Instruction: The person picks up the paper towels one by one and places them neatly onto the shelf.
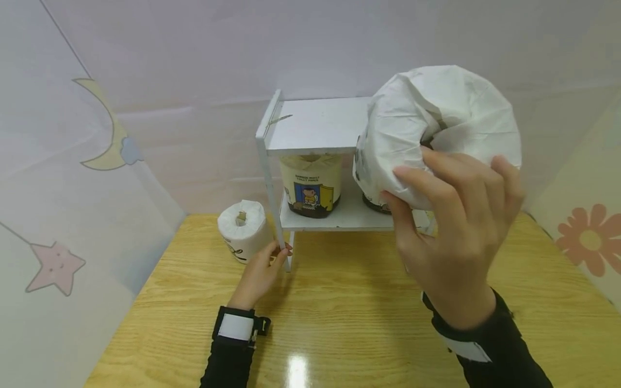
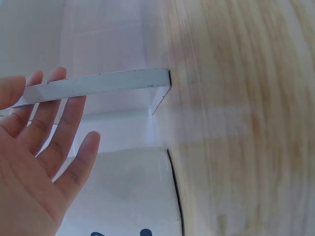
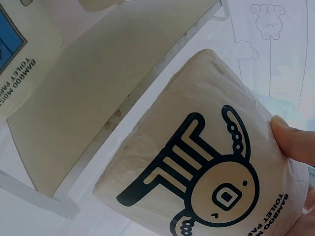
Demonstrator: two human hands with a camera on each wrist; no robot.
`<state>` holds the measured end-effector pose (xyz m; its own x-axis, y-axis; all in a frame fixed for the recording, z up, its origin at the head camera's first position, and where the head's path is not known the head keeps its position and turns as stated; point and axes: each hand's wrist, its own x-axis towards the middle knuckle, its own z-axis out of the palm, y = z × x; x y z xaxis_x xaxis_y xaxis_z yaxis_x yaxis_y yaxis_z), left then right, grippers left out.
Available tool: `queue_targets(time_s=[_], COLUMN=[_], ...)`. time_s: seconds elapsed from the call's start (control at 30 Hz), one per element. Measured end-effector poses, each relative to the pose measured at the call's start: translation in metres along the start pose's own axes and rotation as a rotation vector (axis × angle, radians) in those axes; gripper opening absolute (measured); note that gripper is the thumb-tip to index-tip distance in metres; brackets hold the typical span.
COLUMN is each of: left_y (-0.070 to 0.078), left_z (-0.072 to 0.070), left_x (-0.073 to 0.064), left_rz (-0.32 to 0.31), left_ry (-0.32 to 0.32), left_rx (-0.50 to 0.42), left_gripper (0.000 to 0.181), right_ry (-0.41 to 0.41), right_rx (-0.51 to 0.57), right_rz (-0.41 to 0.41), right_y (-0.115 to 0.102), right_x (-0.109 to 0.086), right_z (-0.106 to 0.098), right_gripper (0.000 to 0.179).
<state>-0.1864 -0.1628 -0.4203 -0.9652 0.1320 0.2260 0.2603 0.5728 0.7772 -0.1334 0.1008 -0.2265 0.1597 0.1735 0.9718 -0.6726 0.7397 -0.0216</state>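
Note:
My right hand (image 1: 458,231) grips a toilet paper roll (image 1: 477,116) in white wrapping by its top end, thumb on the side and fingers over the end. The roll is held up in front of the right part of a small white two-tier shelf (image 1: 325,125) and hides much of it. In the right wrist view, a cartoon dog (image 3: 224,191) shows on its wrapper. At lower left, my left hand (image 1: 257,277) holds the shelf's front left leg (image 2: 118,82) between thumb and fingers. Beside that hand, another wrapped roll (image 1: 254,237) stands upright on the table.
On the lower tier stand a cream toilet paper roll (image 1: 310,186) with a blue and yellow picture and, partly hidden, another dark-based roll (image 1: 375,203). The shelf stands on a wood-grain table (image 1: 339,312), with pale printed cloth (image 1: 204,48) behind and at the sides.

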Motion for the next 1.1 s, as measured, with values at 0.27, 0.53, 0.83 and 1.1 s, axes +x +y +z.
queue_targets(time_s=[0.27, 0.53, 0.83, 1.1], left_y=[-0.001, -0.001, 0.0, 0.0], left_z=[0.0, 0.0, 0.001, 0.001], left_x=[0.001, 0.002, 0.001, 0.002], left_rz=[-0.016, -0.022, -0.023, -0.024], left_ry=[0.0, 0.002, 0.005, 0.008], left_rx=[0.006, 0.001, 0.003, 0.013], left_gripper=[0.018, 0.018, 0.017, 0.016], right_ry=[-0.062, -0.123, -0.19, -0.284], right_rx=[0.002, -0.013, -0.03, -0.019], right_rz=[0.014, 0.024, 0.051, 0.086], right_y=[0.004, 0.011, 0.019, 0.023], right_x=[0.014, 0.022, 0.03, 0.042], right_z=[0.01, 0.016, 0.021, 0.02], right_gripper=[0.02, 0.02, 0.031, 0.034])
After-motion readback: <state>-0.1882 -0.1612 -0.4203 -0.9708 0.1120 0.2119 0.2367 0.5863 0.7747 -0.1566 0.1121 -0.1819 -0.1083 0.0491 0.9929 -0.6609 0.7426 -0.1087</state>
